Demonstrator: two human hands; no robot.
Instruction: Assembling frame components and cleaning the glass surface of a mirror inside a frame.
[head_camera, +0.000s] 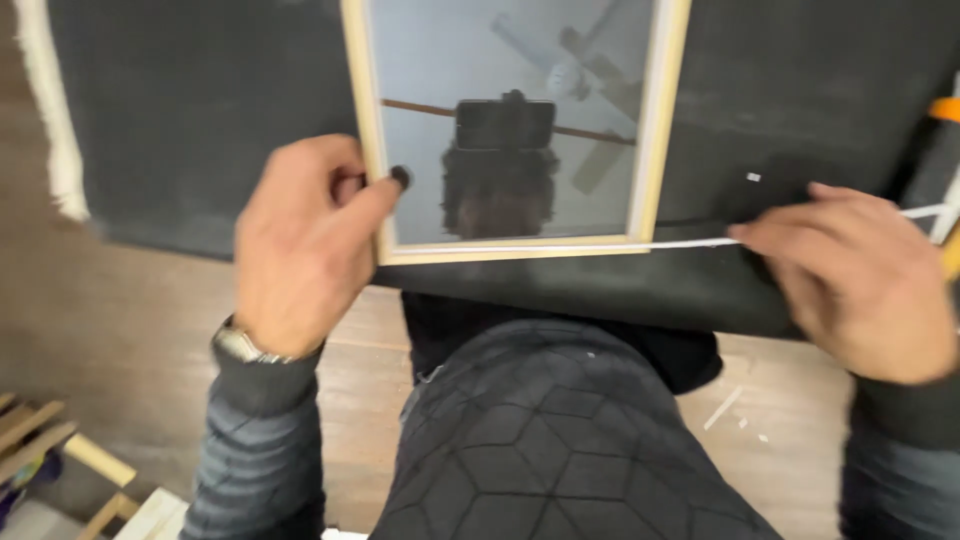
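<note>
Item: one rectangular mirror in a pale, light-wood frame (512, 130), lying flat and face up on a dark grey padded work surface (190, 110); its near edge is close to the surface's front edge. Only the lower part is in view. Judged stiff, moderately light, the glass fragile and smooth; best held by the wooden rails rather than the glass.

Item: one thin white strip (690, 243), narrow and flexible, running along the frame's bottom rail and out to the right. Judged very light, limp, likely to tear or kink; take it at its free end.

Left hand (300, 245): closed on the frame's lower-left corner, thumb pressed down at the corner's inner edge. One metal wristwatch (240, 345) on that wrist.

Right hand (860, 275): fingers pinched on the white strip, which is drawn taut away from the frame; blurred.

Surroundings: two dark sleeves; one dark quilted garment with hexagon pattern (550, 440) below; brown wooden floor (120, 330); a few white scraps (722, 408) on the floor; several pale wooden battens (60, 450) at lower left; one orange object (945, 108), partly cut off, at right edge.
</note>
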